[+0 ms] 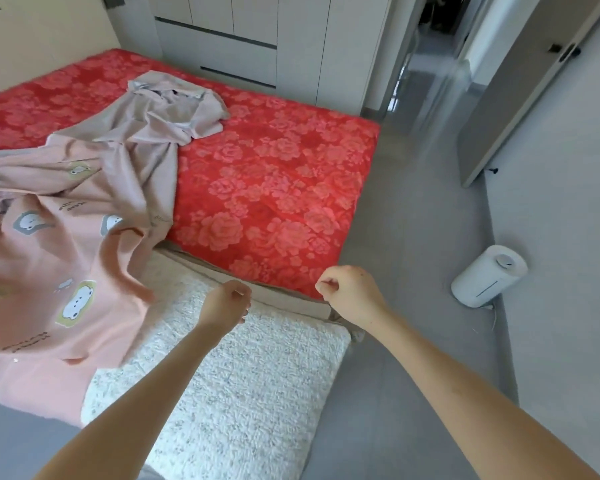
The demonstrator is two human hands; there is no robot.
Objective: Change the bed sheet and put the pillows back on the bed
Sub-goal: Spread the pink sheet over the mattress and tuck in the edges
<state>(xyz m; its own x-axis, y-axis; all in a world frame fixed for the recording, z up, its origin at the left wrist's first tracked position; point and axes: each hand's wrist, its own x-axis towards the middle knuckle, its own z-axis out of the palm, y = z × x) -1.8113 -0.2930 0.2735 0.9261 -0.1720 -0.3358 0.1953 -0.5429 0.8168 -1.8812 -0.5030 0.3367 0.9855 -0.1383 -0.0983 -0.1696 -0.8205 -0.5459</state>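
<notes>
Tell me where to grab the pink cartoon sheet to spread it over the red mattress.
Take the pink cartoon sheet by its loose near edge, just left of the left hand. Come from the near side, where you stand: that edge hangs free over the white pillow, while the far end lies bunched on the red mattress.

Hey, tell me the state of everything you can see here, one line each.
Pink sheet: crumpled, partly over the red cover.
Red cover: spread flat.
Pillow: off the red cover, at its near edge.
Door: open.
Wardrobe: closed.
Left hand: curled, empty.
Right hand: curled, empty.
</notes>
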